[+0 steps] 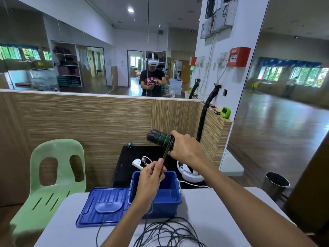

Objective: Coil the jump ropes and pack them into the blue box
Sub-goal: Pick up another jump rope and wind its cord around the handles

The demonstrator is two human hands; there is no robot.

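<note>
- Mirrored walls and a wood-grain partition [89, 118] are seen across the upper half of the frame; a white table [210, 207] fills the lower centre.
- At centre right, the right hand [185, 148] is closed around the jump rope handles [160, 138], black with green rings, which are held level and project to the left of the fist.
- Turns of cord are seen wound around the handles just beside the right fingers.
- Below, at centre, the left hand [151, 177] is closed in a pinch on the cord [164, 155], which runs taut from its fingertips up to the handles.
- Loose loops of the rope [169, 232] are spread on the table at the lower centre, below the forearms.
- The blue box [167, 195] stands open on the table behind the left hand; its interior is partly hidden by that hand.
- The blue lid [103, 205] lies flat just beside the box, to its left.
- A green plastic chair [53, 175] stands at the lower left.
- A white headset [188, 172] and a power strip [140, 162] rest on a black surface beyond the box.
</note>
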